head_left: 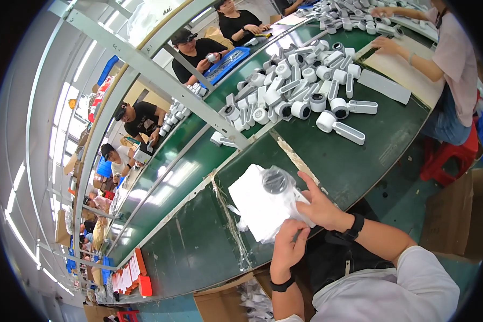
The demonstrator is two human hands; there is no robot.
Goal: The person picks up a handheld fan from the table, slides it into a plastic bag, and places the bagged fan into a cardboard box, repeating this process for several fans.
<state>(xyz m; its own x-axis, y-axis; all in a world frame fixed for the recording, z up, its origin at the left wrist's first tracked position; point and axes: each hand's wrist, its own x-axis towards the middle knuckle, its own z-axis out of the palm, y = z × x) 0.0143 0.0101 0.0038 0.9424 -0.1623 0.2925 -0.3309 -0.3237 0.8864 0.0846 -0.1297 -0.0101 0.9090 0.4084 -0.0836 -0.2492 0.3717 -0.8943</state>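
Note:
Over the near edge of the green bench, a white round-headed device [275, 181] with a dark glossy end is wrapped in a clear plastic bag [300, 199]. My right hand [323, 206] grips the bagged device from the right, thumb raised and fingers partly hidden behind the plastic. My left hand [290, 244] is closed in a pinch at the bag's near end, close to the right hand. Beneath the device lies a stack of white plastic bags [247, 201], its left edge loose and crumpled.
A large heap of white round-headed devices [306, 80] covers the bench's far side. One long-handled device [341, 127] lies nearer. A metal frame post [188, 99] crosses the view. Orange-red trays [137, 268] stand left, an open carton [228, 301] below. A co-worker [445, 70] works at right.

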